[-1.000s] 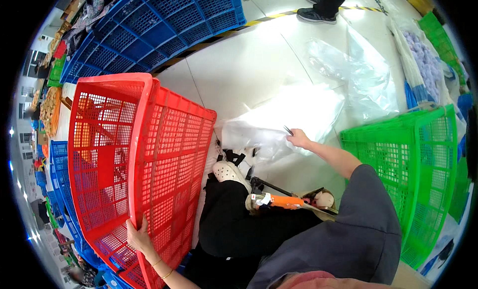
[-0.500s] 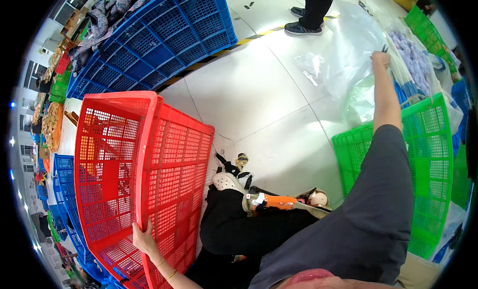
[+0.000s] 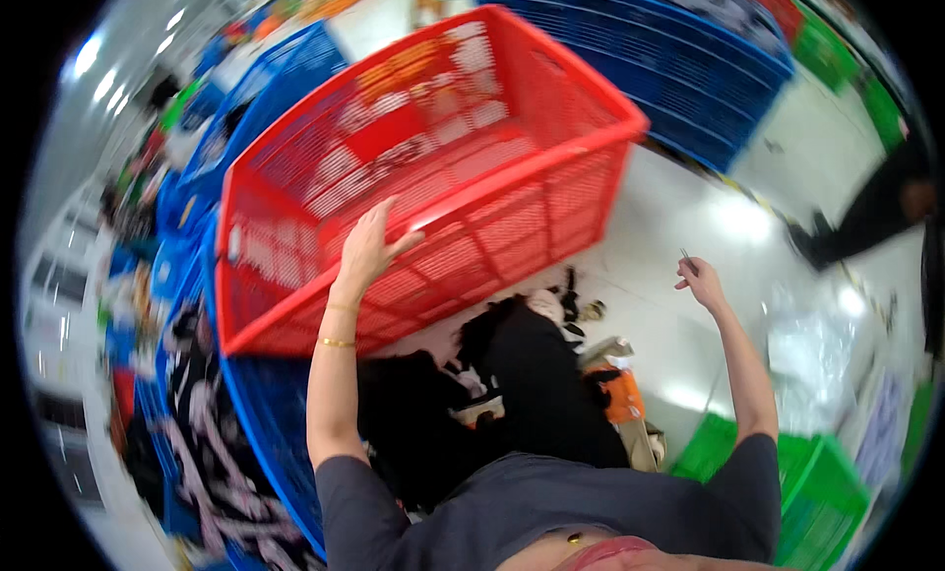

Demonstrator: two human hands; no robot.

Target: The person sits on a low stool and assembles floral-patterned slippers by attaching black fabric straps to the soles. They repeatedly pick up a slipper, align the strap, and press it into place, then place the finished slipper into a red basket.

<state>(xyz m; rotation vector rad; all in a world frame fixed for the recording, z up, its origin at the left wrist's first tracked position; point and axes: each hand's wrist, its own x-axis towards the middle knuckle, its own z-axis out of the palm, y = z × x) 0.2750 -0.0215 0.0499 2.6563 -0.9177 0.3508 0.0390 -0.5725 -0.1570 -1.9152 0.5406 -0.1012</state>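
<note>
A big red mesh crate [image 3: 527,212] stands in front of me, and its inside shows no load. My left hand [image 3: 369,246] is at the crate's near rim with its fingers stretched and thumb apart; whether it touches the rim is blurred. Out to the right, over the white floor, my right hand [image 3: 701,281] is closed on a small dark two-pronged tool [image 3: 688,260], whose exact kind is too small to make out.
A large blue crate [image 3: 630,69] stands behind the red one. Blue crates with dark and pink cloth [image 3: 202,423] line the left. A green crate [image 3: 807,473] and clear plastic [image 3: 812,354] lie right. A person's dark-clad leg [image 3: 876,207] shows far right.
My view has swung left. My right hand has drawn back from the clear plastic, keeping the two-pronged tool. My left hand has loosened from the red crate's rim, its fingers now spread.
</note>
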